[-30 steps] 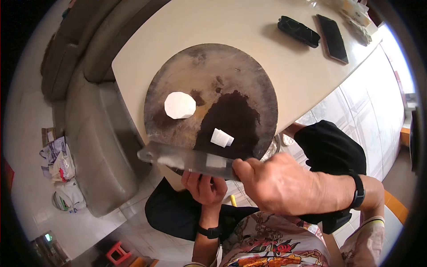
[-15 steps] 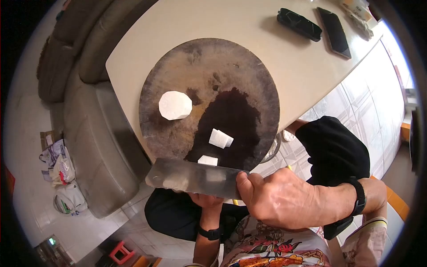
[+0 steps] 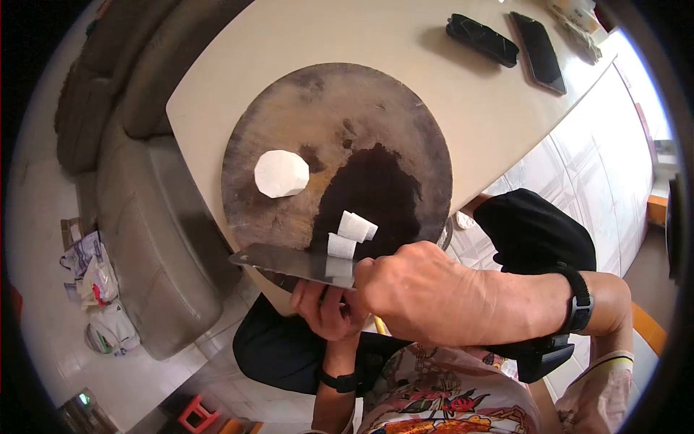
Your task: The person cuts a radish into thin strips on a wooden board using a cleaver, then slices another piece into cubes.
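The cleaver (image 3: 293, 266) is in the lower middle of the frame, over the near edge of the round board (image 3: 329, 101), with its wide blade pointing to the left. It looks metallic and is probably quite heavy and fully stiff; the flat side may be slippery if it is wet. The safe place to take hold is the handle, at the right end, away from the edge.

The two small white pieces, an upper one (image 3: 357, 226) and a lower one (image 3: 341, 246), lie just beside each other on the dark patch (image 3: 376, 184), below the centre of the frame. They seem light and firm, perhaps a little moist, and would be best pinched by their flat sides. The larger white chunk (image 3: 281, 173), on the left part of the board, seems heavier and could be grasped around its faceted side.

The right hand (image 3: 401, 289) is closed firmly around the handle of the cleaver, which the fist hides. The left hand (image 3: 329, 309) is just below the blade, with its fingers bent; its fingertips are partly covered, so one cannot tell whether it grips something there.
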`<state>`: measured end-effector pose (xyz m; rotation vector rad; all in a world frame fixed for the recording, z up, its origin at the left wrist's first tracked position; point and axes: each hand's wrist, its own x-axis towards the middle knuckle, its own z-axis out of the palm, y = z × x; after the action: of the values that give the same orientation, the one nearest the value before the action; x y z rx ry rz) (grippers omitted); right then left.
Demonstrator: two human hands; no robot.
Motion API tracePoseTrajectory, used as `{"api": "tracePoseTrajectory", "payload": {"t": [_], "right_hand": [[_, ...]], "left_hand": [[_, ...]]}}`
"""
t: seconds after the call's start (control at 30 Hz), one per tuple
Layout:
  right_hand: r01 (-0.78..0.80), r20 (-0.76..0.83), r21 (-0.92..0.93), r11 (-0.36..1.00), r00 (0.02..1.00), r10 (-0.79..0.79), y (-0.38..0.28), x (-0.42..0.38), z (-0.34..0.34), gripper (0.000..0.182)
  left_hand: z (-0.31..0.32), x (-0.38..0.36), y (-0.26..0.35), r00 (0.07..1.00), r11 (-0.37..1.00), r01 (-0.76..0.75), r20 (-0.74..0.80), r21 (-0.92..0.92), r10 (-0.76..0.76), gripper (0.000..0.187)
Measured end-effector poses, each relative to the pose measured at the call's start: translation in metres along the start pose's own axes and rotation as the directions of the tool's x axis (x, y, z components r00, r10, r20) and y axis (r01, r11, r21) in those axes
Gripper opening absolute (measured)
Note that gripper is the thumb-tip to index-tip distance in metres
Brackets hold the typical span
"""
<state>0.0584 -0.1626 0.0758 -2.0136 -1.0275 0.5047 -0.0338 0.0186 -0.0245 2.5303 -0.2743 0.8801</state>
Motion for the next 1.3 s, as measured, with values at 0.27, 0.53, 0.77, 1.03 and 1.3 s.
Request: {"api": "tracePoseTrajectory", "payload": {"t": [0.27, 0.53, 0.77, 1.03, 1.3], "right_hand": [[-0.062, -0.035, -0.070, 0.996, 0.998, 0.060, -0.008, -0.023, -0.012, 0.022], [0.034, 0.023, -0.156, 0.987, 0.999, -0.031, -0.017, -0.041, -0.003, 0.050], [0.063, 0.018, -0.120, 0.991, 0.998, -0.061, -0.018, -0.034, -0.006, 0.045], [0.043, 0.008, -0.134, 0.990, 0.999, -0.043, -0.004, -0.007, 0.002, 0.020], [-0.068, -0.089, -0.105, 0.992, 0.994, 0.058, 0.002, -0.016, -0.006, 0.012]], "left_hand": [[0.003, -0.014, -0.006, 1.000, 1.000, 0.014, -0.009, 0.002, -0.014, 0.031], [0.000, -0.042, -0.013, 0.992, 0.973, -0.014, 0.129, 0.232, -0.016, 0.043], [-0.006, -0.038, -0.010, 0.988, 0.989, 0.045, 0.138, 0.140, -0.065, 0.047], [0.002, -0.018, -0.007, 0.994, 0.995, 0.103, 0.041, -0.011, -0.102, 0.015], [0.006, 0.003, 0.003, 0.999, 1.000, -0.010, -0.040, -0.030, 0.009, 0.015]]}}
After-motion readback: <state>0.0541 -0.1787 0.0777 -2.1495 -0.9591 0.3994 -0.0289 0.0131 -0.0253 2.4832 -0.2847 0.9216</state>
